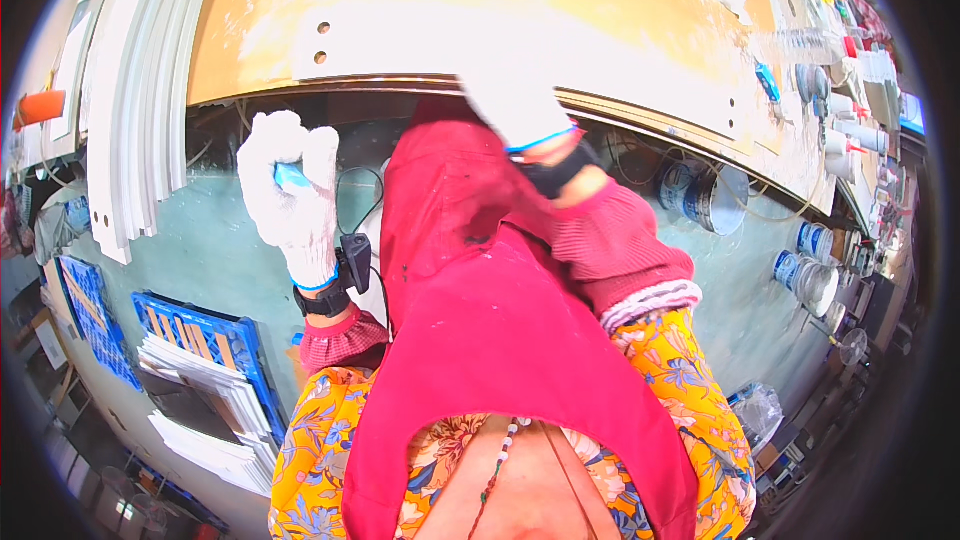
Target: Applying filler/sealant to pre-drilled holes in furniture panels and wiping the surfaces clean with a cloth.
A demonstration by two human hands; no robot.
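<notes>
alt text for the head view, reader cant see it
Two white-gloved hands: the right hand, blurred, is at a white board's near edge; the left hand, loosely curled with something light blue showing, is beside a red apron. Long white strips lie at left.

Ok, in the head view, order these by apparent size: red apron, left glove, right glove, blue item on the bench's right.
Red apron
Left glove and right glove: too alike to rank; the right is blurred
Blue item
</notes>
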